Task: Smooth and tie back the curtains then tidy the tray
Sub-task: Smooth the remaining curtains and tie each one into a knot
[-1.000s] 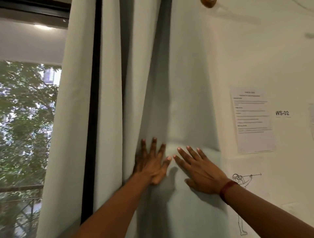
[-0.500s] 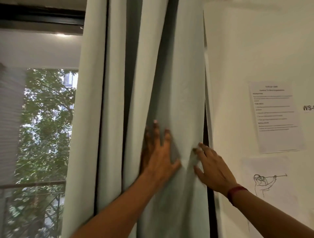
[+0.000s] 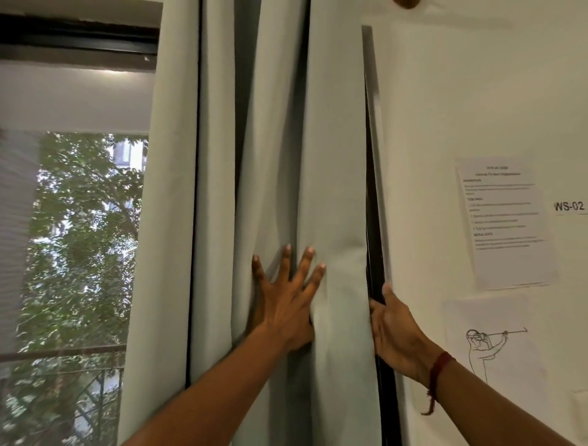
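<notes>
A pale grey-green curtain hangs in deep vertical folds beside the window. My left hand presses flat on the folds with its fingers spread. My right hand is at the curtain's right edge, with its fingers curled behind the fabric against the dark window frame; only the thumb and the back of the hand show. A red thread circles my right wrist. No tray is in view.
The window on the left shows trees and a railing outside. On the white wall to the right hang a printed sheet, a "WS-02" label and a line drawing. A brown knob shows at the top.
The curtain has been gathered leftward, uncovering the dark frame and wall. My right hand moved from pressing the fabric's face to hooking round its right edge. My left hand spread its fingers wider.
</notes>
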